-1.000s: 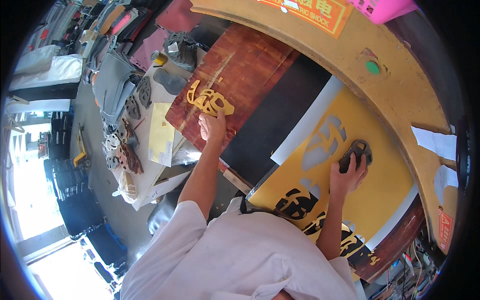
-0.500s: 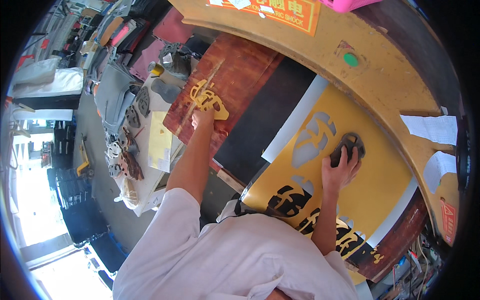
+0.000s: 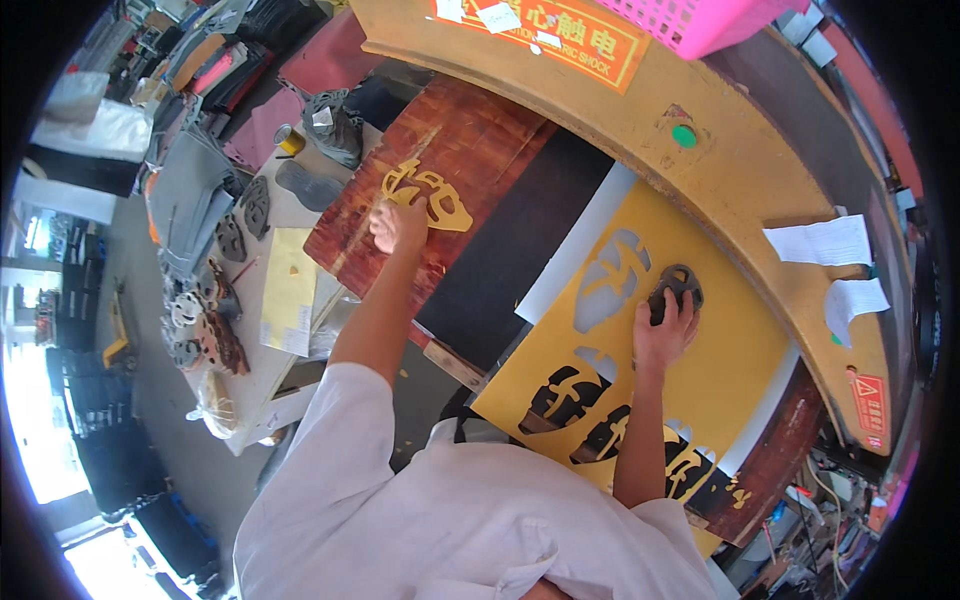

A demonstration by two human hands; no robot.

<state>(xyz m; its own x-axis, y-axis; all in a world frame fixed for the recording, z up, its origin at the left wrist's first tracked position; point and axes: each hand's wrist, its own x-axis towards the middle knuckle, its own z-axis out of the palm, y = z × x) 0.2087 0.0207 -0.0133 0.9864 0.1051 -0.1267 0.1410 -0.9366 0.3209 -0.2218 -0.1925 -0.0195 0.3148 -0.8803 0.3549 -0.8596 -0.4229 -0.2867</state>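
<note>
My left hand is closed, with its fingers at the near left edge of a yellow cut-out piece. This thin piece has several openings and is over the red-brown board. My right hand has its fingers wrapped over a dark cutting die with holes at its far end. Beneath the die lies a yellow sheet. Left of the die, a cut-out opening in the sheet shows grey-white below. Nearer my body, further openings show black.
A yellow machine beam arches over the far side, with a pink basket on top. To the left, a side table carries grey cut pieces, a sole shape and a yellow tape roll. Stacked sheets stand beyond it.
The view has shifted a little. My left hand and the yellow piece have moved rightward over the board. My right hand stays on the die, at nearly the same spot on the sheet.
</note>
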